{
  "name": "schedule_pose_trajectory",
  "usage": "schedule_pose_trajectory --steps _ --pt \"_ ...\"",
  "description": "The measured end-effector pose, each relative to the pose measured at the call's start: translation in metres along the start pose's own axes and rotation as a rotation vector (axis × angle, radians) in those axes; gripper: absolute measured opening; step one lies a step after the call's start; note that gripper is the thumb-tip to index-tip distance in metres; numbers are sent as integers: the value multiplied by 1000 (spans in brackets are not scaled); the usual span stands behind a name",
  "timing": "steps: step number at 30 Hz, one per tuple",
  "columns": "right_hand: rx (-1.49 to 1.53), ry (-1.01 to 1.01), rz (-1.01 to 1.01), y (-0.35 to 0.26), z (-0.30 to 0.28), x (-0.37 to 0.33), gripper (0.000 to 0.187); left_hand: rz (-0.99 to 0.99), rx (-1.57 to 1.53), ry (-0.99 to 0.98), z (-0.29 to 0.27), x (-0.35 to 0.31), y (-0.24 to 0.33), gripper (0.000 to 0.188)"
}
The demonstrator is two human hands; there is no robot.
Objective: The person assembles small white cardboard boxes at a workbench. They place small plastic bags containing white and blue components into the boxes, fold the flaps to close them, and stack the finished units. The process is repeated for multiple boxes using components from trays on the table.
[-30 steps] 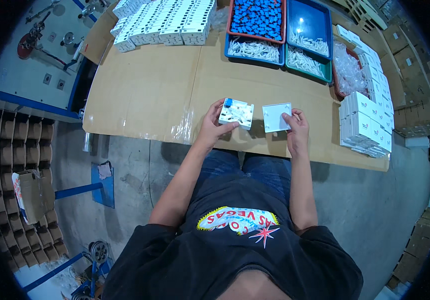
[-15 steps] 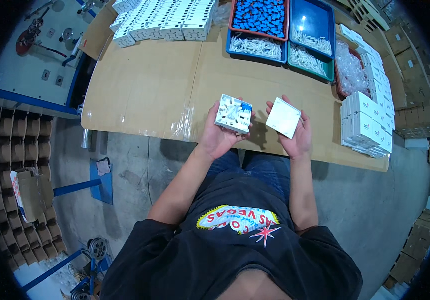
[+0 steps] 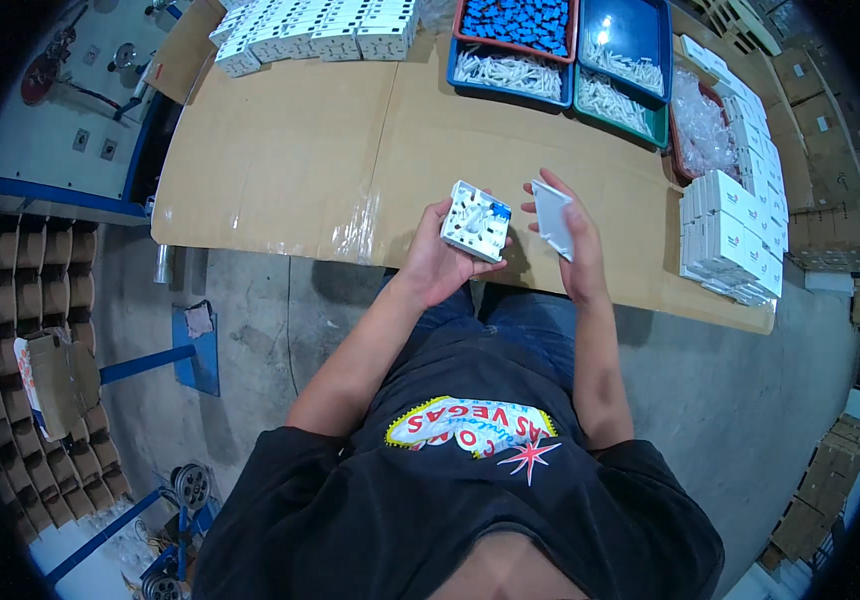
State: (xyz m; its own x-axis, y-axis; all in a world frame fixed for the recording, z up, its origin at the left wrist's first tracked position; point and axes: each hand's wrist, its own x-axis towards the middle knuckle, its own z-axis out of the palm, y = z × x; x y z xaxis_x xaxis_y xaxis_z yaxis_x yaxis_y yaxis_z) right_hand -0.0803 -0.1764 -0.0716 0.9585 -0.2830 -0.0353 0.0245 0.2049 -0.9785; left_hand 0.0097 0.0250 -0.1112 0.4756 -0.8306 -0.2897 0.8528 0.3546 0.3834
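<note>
In my left hand (image 3: 432, 262) lies a square white plastic box (image 3: 474, 222), its inner side facing up. Small white parts and a blue piece (image 3: 498, 211) show inside it. My right hand (image 3: 582, 245) grips a flat white square cover (image 3: 553, 219) by its edges, tipped up steeply with its face turned toward the box. A small gap separates the cover from the box. Both hands are above the near edge of the cardboard-covered table (image 3: 280, 170).
At the back stand a red tray of blue pieces (image 3: 515, 25) and blue and green trays of white parts (image 3: 615, 108). White boxes are stacked at the right (image 3: 730, 240) and far left (image 3: 315, 32). Clear plastic bags (image 3: 700, 130) fill a bin beside the right stack.
My right hand has turned the cover from lying nearly flat to standing steeply on edge, facing the box. My left hand has moved slightly right and rotated the box a little.
</note>
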Motion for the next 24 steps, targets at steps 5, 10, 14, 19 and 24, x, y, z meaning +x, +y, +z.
schedule_pose_trajectory --steps 5,10,14,19,24 --pt "-623 4 -386 6 19 -2 66 2 78 67 9 -3 -5 60" --pt "-735 -61 -458 14 32 -3 66 -16 146 138 18 -4 -9 59" --pt "-769 -87 -512 16 37 -3 65 -3 149 123 14 -5 -11 53" --pt "-798 -111 -555 25 38 -1 68 5 145 186 14 -3 -15 52" --pt "-814 -123 -574 28 37 0 70 7 157 216 21 -6 -12 51"
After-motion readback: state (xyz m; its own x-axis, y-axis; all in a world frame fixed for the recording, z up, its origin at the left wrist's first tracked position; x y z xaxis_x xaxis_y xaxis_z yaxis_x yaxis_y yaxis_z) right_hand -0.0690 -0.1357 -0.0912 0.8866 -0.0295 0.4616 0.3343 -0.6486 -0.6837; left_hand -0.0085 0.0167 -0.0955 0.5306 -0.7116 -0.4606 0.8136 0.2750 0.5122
